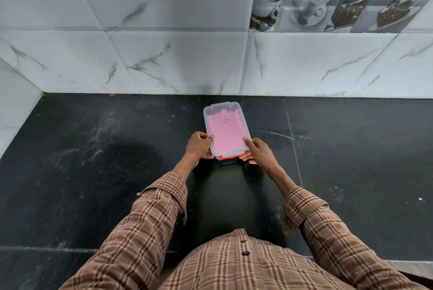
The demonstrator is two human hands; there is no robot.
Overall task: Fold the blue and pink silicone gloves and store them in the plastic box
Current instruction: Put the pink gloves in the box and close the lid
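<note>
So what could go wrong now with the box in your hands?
The lid looks laid on, but I can't tell if it is snapped shut, so it might pop open over the pink glove. Also, the left hand and right hand grip only the near end of the plastic box, so the far end could tip or slide on the black counter.

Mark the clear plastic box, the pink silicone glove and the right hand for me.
clear plastic box (214, 107), head view, far-left lid corner.
pink silicone glove (226, 135), head view, flat middle, seen through the lid.
right hand (259, 151), head view, back of hand.
</note>
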